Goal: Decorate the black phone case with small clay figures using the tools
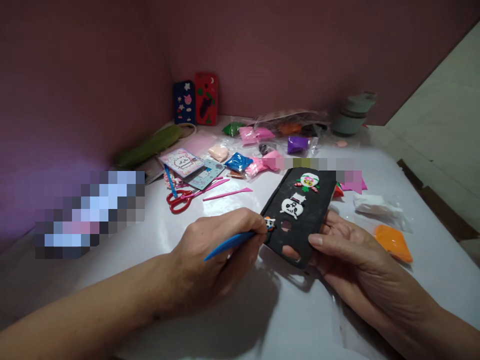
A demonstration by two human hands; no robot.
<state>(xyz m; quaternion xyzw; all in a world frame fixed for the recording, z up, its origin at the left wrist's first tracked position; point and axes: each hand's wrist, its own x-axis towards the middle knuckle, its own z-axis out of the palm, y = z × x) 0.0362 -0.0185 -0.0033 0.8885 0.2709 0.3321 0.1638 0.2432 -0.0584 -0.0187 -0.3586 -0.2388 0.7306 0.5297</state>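
Note:
My right hand (360, 260) grips a black phone case (317, 220) by its lower right edge, thumb on the decorated face, and holds it tilted above the white table. My left hand (225, 235) pinches a blue modelling tool (227, 245). Its fingertips are at the case's left edge, beside a small orange, blue and white figure (269, 223); they hide the tool's working tip. A white figure (291, 207) sits mid-case, and a round white figure with green and pink parts (309, 181) lies near the top. Two holes show in the lower part.
Red-handled scissors (179, 201) and a pink modelling tool (228, 194) lie beyond my left hand. Bagged clay includes blue (239, 162), purple (297, 144) and orange (393, 243) pieces. Blue (184, 103) and red (206, 100) decorated cases lean on the wall, a grey-green bottle (349, 120) right of them.

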